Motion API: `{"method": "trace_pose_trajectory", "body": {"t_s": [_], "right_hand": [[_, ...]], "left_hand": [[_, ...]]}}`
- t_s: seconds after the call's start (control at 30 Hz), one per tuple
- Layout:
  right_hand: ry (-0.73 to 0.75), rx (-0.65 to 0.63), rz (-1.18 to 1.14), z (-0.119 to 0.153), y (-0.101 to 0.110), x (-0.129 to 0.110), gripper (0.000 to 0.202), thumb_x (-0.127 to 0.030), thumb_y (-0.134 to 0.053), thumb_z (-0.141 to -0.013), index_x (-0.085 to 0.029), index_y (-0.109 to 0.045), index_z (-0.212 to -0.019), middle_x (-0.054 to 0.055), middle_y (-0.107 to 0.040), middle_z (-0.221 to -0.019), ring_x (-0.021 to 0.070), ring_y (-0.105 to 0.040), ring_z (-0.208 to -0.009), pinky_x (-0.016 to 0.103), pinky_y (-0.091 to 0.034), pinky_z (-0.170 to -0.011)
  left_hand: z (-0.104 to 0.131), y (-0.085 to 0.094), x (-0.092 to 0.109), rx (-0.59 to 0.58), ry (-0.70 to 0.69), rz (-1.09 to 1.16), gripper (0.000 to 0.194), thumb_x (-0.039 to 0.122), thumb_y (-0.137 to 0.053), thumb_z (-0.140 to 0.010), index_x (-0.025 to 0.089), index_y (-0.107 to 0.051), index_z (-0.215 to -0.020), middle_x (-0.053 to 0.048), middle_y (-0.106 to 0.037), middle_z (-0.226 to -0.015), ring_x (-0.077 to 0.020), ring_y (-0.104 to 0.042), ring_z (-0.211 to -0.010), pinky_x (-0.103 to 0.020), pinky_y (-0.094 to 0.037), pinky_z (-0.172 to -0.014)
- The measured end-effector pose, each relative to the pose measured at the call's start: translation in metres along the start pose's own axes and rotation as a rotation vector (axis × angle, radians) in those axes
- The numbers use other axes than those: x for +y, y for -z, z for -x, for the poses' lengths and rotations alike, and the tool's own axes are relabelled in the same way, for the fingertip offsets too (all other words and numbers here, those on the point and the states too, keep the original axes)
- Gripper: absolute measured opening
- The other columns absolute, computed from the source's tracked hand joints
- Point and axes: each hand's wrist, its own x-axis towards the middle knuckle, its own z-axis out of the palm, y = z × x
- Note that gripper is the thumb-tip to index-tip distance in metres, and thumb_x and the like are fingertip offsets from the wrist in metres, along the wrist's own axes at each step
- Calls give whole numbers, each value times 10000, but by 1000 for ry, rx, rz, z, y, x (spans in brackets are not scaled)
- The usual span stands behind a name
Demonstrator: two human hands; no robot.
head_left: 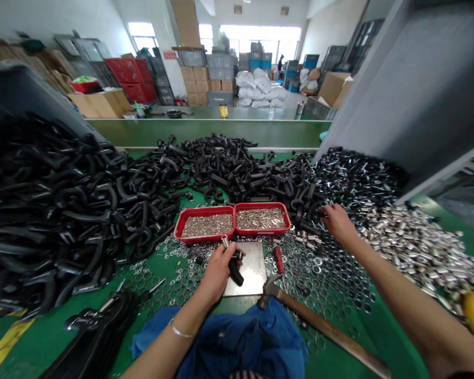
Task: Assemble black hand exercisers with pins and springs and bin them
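Observation:
My left hand (pixel 216 271) is closed around a curved black handle (pixel 236 272), above a flat metal plate (pixel 250 266). A small coiled spring (pixel 225 241) stands up by its thumb. My right hand (pixel 337 223) reaches forward to the edge of a pile of black-headed studs (pixel 355 176), beside the black handles. Its fingers are drawn together, and what they hold, if anything, is hidden. Two red trays (pixel 204 239) of small metal pieces sit just beyond the plate.
A hammer (pixel 319 321) and a red-handled tool (pixel 278 259) lie right of the plate. Metal rings (pixel 327 284) are scattered around. Black handles (pixel 90 205) are heaped left and behind, silver sleeves (pixel 418 247) at right. Blue cloth (pixel 240 342) covers my lap.

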Motion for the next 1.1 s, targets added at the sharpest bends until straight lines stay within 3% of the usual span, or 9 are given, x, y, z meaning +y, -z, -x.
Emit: {"method": "trace_pose_trajectory", "body": {"t_s": [0.1, 0.2, 0.27, 0.33, 0.47, 0.6, 0.73, 0.93, 1.1], "right_hand": [[8, 54, -30, 4, 17, -18, 209, -250, -519, -906, -118, -601, -1046, 196, -587, -1009, 315, -542, -1035, 451, -423, -907], [-16, 92, -195, 28, 32, -66, 346, -391, -533, -938, -117, -579, -1145, 217, -621, -1068, 308, -578, -1042, 447, -431, -915], [-64, -53, -522, 56, 41, -115, 354, -441, -570, -925, -201, -567, -1186, 117, -684, -965, 258, -650, -873, 414, -486, -823], [-31, -244, -850, 83, 45, -165, 320, -450, -555, -940, -246, -560, -1187, 80, -695, -986, 240, -674, -885, 395, -516, -816], [-6, -405, -1073, 111, 41, -229, 261, -422, -560, -950, -268, -564, -1161, 75, -682, -1042, 237, -677, -917, 394, -530, -827], [-50, -510, -1230, 112, 35, -239, 259, -421, -567, -949, -271, -538, -1158, 50, -683, -949, 232, -687, -869, 398, -538, -812], [-49, -587, -1307, 114, 32, -243, 257, -422, -555, -954, -267, -529, -1157, 47, -683, -940, 230, -692, -841, 406, -551, -795], [177, -349, -915, 119, 27, -246, 197, -334, -556, -947, -253, -563, -1127, 94, -665, -1061, 272, -648, -969, 481, -505, -894], [352, -346, -931, 115, 28, -242, 205, -314, -558, -942, -242, -584, -1131, 125, -639, -1123, 282, -602, -1069, 508, -472, -957]], "left_hand": [[-1, 4, -4, 49, 55, 200, 427, 542, -708, -792, 152, -577, -905, -38, -662, -862, -110, -590, -693, -248, -477, -677], [2, 8, -2, 58, 74, 235, 442, 541, -725, -776, 144, -578, -905, -38, -655, -832, -102, -572, -669, -244, -466, -669], [6, 7, 0, 49, 72, 234, 429, 534, -718, -789, 144, -575, -898, -40, -651, -833, -104, -570, -682, -245, -464, -674], [9, 3, 3, 25, 66, 231, 408, 528, -698, -813, 148, -571, -890, -41, -646, -842, -111, -574, -706, -247, -465, -681], [13, -1, 8, 11, 53, 222, 408, 543, -677, -824, 155, -583, -904, -23, -615, -846, -114, -565, -700, -255, -470, -680], [18, 7, 14, 40, 16, 162, 399, 547, -660, -834, 160, -585, -894, -29, -620, -867, -126, -573, -737, -260, -479, -707], [24, 11, 15, -61, -27, 56, 374, 539, -609, -872, 169, -602, -925, -39, -642, -882, -138, -588, -753, -268, -487, -724], [26, 10, 9, -93, -13, -4, 350, 525, -595, -882, 182, -596, -951, -19, -621, -862, -131, -584, -722, -260, -483, -693], [31, 12, 15, -128, 1, -79, 328, 504, -574, -901, 186, -586, -977, -32, -626, -882, -149, -590, -749, -280, -488, -703]]}}
